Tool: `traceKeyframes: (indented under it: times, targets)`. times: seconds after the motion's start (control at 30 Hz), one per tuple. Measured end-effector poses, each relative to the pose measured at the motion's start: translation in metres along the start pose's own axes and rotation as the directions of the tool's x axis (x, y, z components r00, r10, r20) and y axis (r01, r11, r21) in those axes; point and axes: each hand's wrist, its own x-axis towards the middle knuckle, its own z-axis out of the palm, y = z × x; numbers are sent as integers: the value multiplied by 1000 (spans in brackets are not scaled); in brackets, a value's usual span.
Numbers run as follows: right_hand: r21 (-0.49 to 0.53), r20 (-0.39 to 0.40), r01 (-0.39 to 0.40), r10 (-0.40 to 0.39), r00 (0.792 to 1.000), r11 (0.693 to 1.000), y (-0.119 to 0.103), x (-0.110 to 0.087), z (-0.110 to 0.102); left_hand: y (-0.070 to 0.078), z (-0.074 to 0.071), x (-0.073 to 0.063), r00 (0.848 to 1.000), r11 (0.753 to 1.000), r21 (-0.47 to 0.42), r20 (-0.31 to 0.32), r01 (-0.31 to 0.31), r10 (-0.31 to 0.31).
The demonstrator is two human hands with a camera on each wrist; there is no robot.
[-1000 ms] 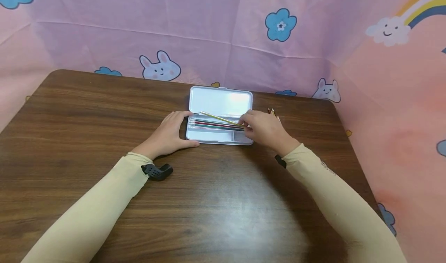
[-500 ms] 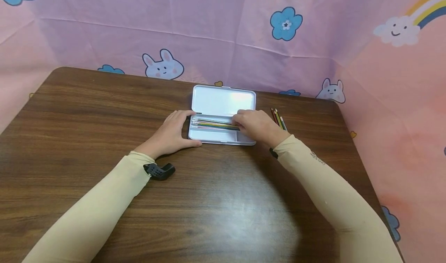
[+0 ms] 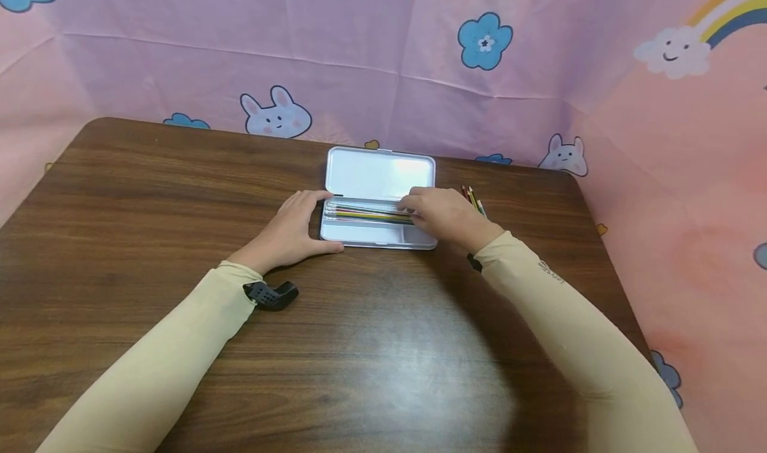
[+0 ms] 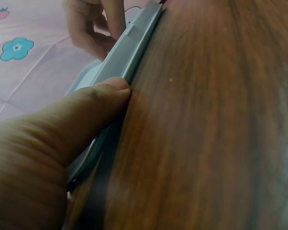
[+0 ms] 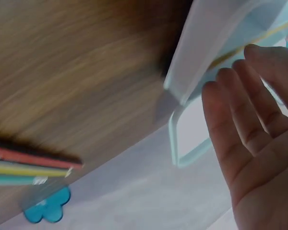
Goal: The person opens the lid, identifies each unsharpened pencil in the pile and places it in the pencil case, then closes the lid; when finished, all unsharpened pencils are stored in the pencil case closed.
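Note:
A white pencil case (image 3: 362, 233) lies opened on the table, its lid (image 3: 374, 173) tipped back toward the wall. Several pencils (image 3: 368, 214), a yellow one among them, lie side by side in its rear compartment. My left hand (image 3: 287, 233) holds the case by its left end. In the left wrist view its thumb (image 4: 103, 98) presses on the front wall. Over the right end of the case hovers my right hand (image 3: 446, 216). In the right wrist view its fingers (image 5: 230, 115) are nearly straight with nothing gripped, close above the yellow pencil (image 5: 225, 57).
Several loose pencils (image 3: 472, 198) lie on the wooden table (image 3: 335, 346) to the right of the case, partly behind my right hand. A patterned cloth (image 3: 371, 60) hangs behind the table's back edge. A small divider splits off the case's front right compartment.
My right hand has lowered the yellow pencil from a slant into the case beside the others and let go of it. The left hand has stayed on the case.

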Motion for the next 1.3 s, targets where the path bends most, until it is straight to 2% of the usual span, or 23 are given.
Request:
traceKeyframes:
  times: [0.13, 0.2, 0.27, 0.33, 0.4, 0.47, 0.53, 0.67, 0.73, 0.83, 1.1, 1.3]
  targets:
    - [40, -73, -40, 43, 996, 998, 15, -25, -7, 0, 1, 0, 1000, 1000, -2, 2, 4, -4]
    - [99, -92, -96, 105, 990, 990, 25, -43, -11, -1, 1, 0, 1000, 1000, -2, 2, 4, -4]
    - [184, -95, -175, 195, 976, 967, 37, -61, -14, -2, 2, 0, 1000, 1000, -1, 0, 5, -5]
    - [278, -77, -269, 300, 951, 922, 49, -81, -17, -3, 2, 0, 1000, 1000, 2, -2, 4, -4]
    - [366, -43, -358, 400, 916, 859, 60, -99, -16, -4, 2, 0, 1000, 1000, 4, -3, 6, -6]
    - [430, 8, -432, 475, 880, 793, 69, -116, -13, -5, 2, 0, 1000, 1000, 10, -3, 7, -7]
    - [475, 69, -485, 518, 853, 734, 74, -130, -8, -6, 2, 0, 1000, 1000, 11, -3, 10, -10]
    - [556, 154, -522, 537, 829, 647, 75, -147, 6, -7, 2, 1, 1000, 1000, 15, 1, 13, -13]
    - [577, 166, -523, 537, 827, 628, 72, -150, 12, -6, 2, 2, 1000, 1000, 18, 3, 9, -9]
    - [576, 161, -524, 541, 826, 627, 68, -152, 18, -5, 2, 3, 1000, 1000, 20, 4, 3, -3]
    - [518, 132, -529, 548, 826, 672, 67, -149, 22, -5, 3, 2, 1000, 1000, 22, -1, -1, 1]
    - [395, 100, -557, 568, 817, 731, 69, -153, 19, -4, 3, 3, 1000, 1000, 19, 5, 4, -4]
